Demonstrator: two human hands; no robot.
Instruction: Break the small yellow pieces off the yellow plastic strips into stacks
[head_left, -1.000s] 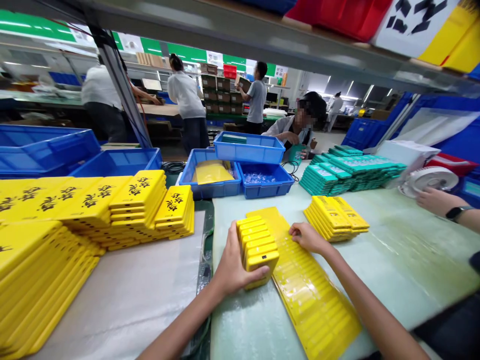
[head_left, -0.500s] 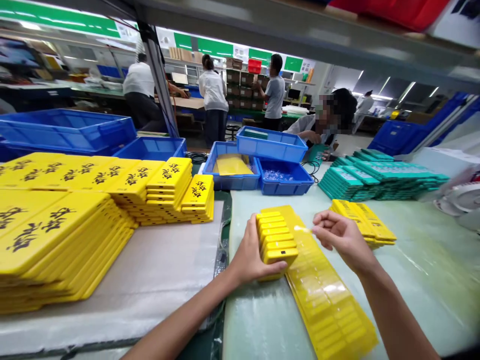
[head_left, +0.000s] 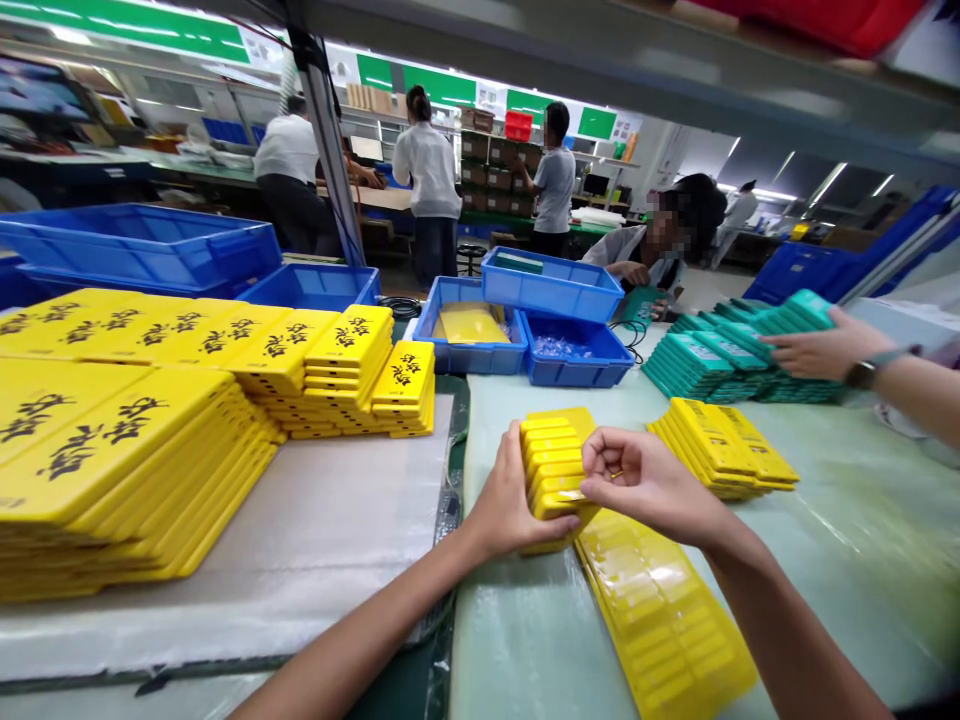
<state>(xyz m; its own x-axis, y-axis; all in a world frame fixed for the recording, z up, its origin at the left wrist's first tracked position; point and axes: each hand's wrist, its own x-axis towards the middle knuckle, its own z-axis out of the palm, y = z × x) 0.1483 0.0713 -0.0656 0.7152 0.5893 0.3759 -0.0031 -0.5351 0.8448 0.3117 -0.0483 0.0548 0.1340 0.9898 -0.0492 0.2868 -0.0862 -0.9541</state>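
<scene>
At view's 5 o'clock, L hand [head_left: 516,503] is gripping, wide, yellow units [head_left: 552,452]; R hand [head_left: 651,482] is pinching narrow at their near end, held item unclear. Strips [head_left: 675,650] are remaining on yellow sheet [head_left: 628,556] at units' 5 o'clock; qty. done isn't showing.

Head view of a bench. The left hand [head_left: 506,505] grips a row of yellow blocks [head_left: 546,450], its thumb across the lower front. The right hand [head_left: 645,485], fingers curled, sets its thumb tip against the nearest block; whether it pinches anything cannot be made out. Beneath the right wrist lies a glossy yellow sheet [head_left: 667,610] on the pale green mat [head_left: 517,640]. Left: stacked yellow cases [head_left: 165,430] with black lettering. Rear: blue bins [head_left: 581,368]. Right: a co-worker's hand [head_left: 817,348] at the teal stacks [head_left: 694,365].
</scene>
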